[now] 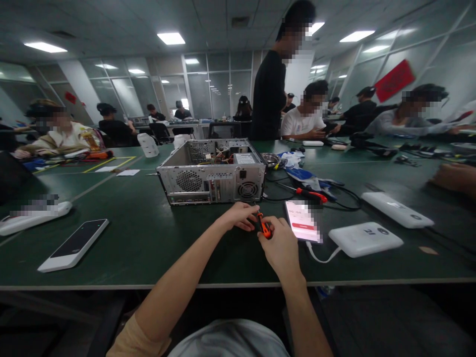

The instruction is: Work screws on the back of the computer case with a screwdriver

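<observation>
My right hand (279, 243) is closed around the orange-and-black handle of a screwdriver (265, 228), which points away from me and a little left. My left hand (240, 216) is at the front end of that screwdriver, its thumb and fingers drawn together around the tip. Whatever sits between those fingertips is too small to make out. Just beyond both hands stands an open metal computer case (223, 186), its rear panel with fan grille and ports facing me. Cables and a power supply show inside it.
Right of the case lie a red-and-black screwdriver (307, 193), blue-white gloves (307, 176) and a metal bowl (271, 159). A lit phone (303, 223) is cabled to a white power bank (364, 239). Another white device (74, 245) lies left. People sit around; one stands behind the case.
</observation>
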Demonstrator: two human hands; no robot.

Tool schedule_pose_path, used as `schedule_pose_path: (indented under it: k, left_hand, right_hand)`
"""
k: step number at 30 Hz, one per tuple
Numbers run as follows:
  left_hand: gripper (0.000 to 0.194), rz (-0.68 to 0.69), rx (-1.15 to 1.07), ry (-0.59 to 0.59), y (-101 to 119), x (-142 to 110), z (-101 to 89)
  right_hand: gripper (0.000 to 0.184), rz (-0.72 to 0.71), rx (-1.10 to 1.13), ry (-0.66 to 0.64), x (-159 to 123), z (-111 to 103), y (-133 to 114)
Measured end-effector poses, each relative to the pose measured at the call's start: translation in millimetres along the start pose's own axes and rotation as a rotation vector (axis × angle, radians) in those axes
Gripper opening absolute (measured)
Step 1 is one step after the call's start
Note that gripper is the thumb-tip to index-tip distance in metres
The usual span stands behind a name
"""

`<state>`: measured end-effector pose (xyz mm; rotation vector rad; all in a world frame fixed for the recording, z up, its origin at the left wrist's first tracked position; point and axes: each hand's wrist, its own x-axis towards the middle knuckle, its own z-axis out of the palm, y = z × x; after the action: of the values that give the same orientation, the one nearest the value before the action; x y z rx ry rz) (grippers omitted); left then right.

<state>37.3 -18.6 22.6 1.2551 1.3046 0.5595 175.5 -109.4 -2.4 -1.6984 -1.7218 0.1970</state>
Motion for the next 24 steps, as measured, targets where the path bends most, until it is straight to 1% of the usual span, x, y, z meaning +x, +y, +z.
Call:
schedule_pose_path:
  k: [4, 8, 10, 13, 16, 18, 21, 24]
  left_hand:
    - [0.036, 0.056, -0.060, -0.014, -3.8, 1.2, 9.3]
    - [0.038, 0.054, -0.088, 0.072, -2.3, 3.3, 16.6]
    - [0.037, 0.037, -0.113, 0.113, -0.5, 3.4, 18.5]
    - [0.030, 0.014, -0.121, 0.117, 1.2, 3.4, 18.4]
    - [0.024, 0.012, -0.095, 0.119, 1.2, 4.6, 16.8]
    - [0.018, 0.023, -0.122, 0.128, 0.6, 5.9, 15.8]
    - [0.010, 0.026, -0.218, 0.079, -1.1, 7.5, 15.0]
    - [0.012, 0.031, -0.286, 0.033, -2.5, 8.8, 14.7]
  right_hand:
    - [0.031, -0.049, -0.011, 0.040, 0.9, 0.6, 0.9]
    - [0.035, -0.079, 0.000, 0.011, 1.3, 1.9, 0.0]
    - [0.034, -0.089, 0.011, -0.004, 1.1, 2.4, -1.1]
    - [0.032, -0.091, 0.044, -0.009, 0.3, 2.4, -3.4]
    - [0.035, -0.048, 0.051, -0.003, -0.7, 0.3, -6.3]
    - [0.034, 0.002, 0.031, -0.019, -1.3, -2.1, -8.0]
    - [0.036, 0.070, 0.013, -0.081, -1.5, -5.5, -9.2]
    - [0.033, 0.101, -0.010, -0.129, -0.7, -6.0, -7.9]
